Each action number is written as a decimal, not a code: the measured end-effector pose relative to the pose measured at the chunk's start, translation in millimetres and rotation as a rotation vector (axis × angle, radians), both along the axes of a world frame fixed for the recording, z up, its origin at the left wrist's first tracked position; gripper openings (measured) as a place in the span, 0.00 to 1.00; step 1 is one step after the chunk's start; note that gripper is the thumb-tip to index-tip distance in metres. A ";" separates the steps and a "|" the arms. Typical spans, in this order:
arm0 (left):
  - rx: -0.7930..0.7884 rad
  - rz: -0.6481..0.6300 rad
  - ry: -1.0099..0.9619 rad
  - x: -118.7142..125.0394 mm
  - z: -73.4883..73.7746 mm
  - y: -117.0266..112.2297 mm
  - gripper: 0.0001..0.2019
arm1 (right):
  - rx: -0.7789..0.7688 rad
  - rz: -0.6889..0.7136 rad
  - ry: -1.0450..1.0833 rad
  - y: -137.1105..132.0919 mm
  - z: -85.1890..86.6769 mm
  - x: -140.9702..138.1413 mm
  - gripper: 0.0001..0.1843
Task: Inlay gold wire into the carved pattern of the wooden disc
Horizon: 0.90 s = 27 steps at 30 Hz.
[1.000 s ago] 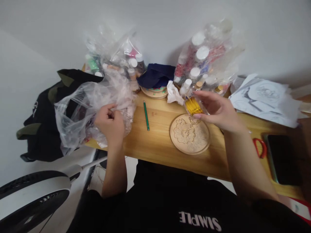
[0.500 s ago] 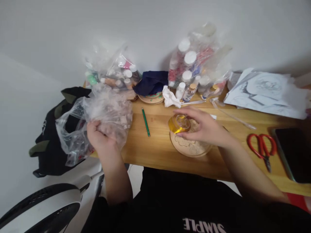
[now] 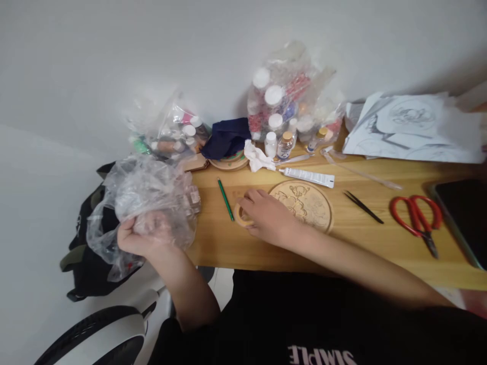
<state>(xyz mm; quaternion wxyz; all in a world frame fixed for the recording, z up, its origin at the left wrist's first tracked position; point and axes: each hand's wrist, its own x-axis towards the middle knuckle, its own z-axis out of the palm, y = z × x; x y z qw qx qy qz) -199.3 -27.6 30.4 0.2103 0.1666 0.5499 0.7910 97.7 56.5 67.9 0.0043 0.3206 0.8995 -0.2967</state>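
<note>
Tabletop [image 3: 218, 248]: spool [image 3: 238, 217] between right fingers [image 3: 255, 196].

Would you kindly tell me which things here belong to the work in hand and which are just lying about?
Probably part of the work:
yellow spool (right hand)
clear plastic bag (left hand)
round flower-patterned board
white tube
black tweezers
red-handled pliers
green pencil

Apparently just lying about:
phone
navy cloth
crumpled white tissue

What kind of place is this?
It looks like a craft table, maybe at home: there's a round wooden board with a flower pattern, black tweezers and a bag of bottles.
</note>
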 end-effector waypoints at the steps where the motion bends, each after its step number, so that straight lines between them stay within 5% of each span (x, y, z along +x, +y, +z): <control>1: 0.011 0.023 -0.018 1.0 1.0 0.6 0.14 | 0.010 0.006 -0.009 -1.5 0.1 -1.4 0.27; 11: 0.068 0.198 -0.136 7.8 7.1 5.1 0.14 | 0.094 -0.047 -0.135 -11.6 5.4 -15.4 0.22; 16: 0.060 0.210 -0.116 10.8 8.0 5.6 0.13 | 0.125 -0.096 -0.129 -14.5 -6.1 -26.2 0.22; 21: 0.030 0.185 -0.085 14.3 10.9 4.9 0.14 | 0.176 -0.100 -0.047 -21.7 -11.7 -29.5 0.34; 23: 0.005 0.160 -0.061 15.8 11.8 4.2 0.14 | 0.207 -0.143 -0.025 -17.2 -5.8 -25.6 0.38; 27: -0.062 0.104 0.048 21.0 14.1 5.0 0.18 | 0.285 -0.366 -0.060 15.5 2.8 -12.5 0.26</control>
